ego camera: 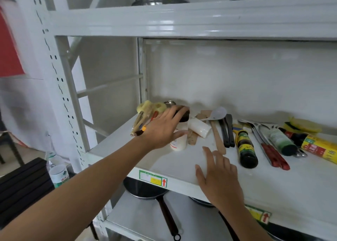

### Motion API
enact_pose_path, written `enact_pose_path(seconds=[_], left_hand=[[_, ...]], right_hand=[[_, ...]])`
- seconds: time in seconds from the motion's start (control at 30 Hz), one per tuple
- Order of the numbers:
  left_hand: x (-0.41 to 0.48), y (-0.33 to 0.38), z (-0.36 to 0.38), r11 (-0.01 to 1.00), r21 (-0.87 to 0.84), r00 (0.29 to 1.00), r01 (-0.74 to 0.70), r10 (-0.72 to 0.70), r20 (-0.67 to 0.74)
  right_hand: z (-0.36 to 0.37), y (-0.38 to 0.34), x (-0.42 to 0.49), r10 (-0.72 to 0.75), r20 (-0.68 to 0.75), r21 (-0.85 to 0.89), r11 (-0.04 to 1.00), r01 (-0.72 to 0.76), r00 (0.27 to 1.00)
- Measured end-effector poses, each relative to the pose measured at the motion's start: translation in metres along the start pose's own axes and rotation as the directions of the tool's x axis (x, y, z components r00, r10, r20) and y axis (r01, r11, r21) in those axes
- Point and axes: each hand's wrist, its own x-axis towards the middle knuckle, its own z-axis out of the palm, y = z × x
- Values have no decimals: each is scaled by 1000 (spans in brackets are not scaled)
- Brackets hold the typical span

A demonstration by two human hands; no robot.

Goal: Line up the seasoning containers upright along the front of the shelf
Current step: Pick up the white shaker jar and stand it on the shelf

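Note:
On the white shelf [175, 166] a white jar [179, 143] stands upright near the left end, and a dark brown container [185, 117] shows just behind it. My left hand [162, 129] reaches over both with straight fingers: fingertips on the dark container, thumb against the white jar. A white cylinder [199, 128] lies on its side beside them. Further right lie a dark sauce bottle [245, 149], a green-capped bottle [280, 140] and a dark red-labelled bottle [294, 135]. My right hand [218, 178] hovers open and flat over the shelf's front edge.
A bundle of brushes [145, 115] lies at the shelf's back left. Wooden and black spatulas [226, 131], a grey spoon, red-handled tongs [273, 156], a yellow roll [321, 148] and a sponge [303, 124] lie among the bottles. Pans [145, 189] sit on the shelf below.

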Motion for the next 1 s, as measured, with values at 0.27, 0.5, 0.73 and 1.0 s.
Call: enact_pose_path(seconds=[0.27, 0.5, 0.73, 1.0], left_hand=[[63, 15, -31, 865, 227, 814, 447, -499, 297], [46, 12, -13, 905, 104, 860, 413, -425, 283], [47, 15, -55, 932, -164, 801, 322, -177, 572], [63, 30, -63, 982, 43, 791, 186, -176, 586]], right_hand=[[3, 4, 2, -33, -21, 26, 999, 34, 999], [8, 5, 3, -7, -47, 54, 998, 10, 999], [7, 8, 2, -4, -49, 65, 998, 7, 999], [5, 9, 2, -11, -37, 62, 998, 13, 999]])
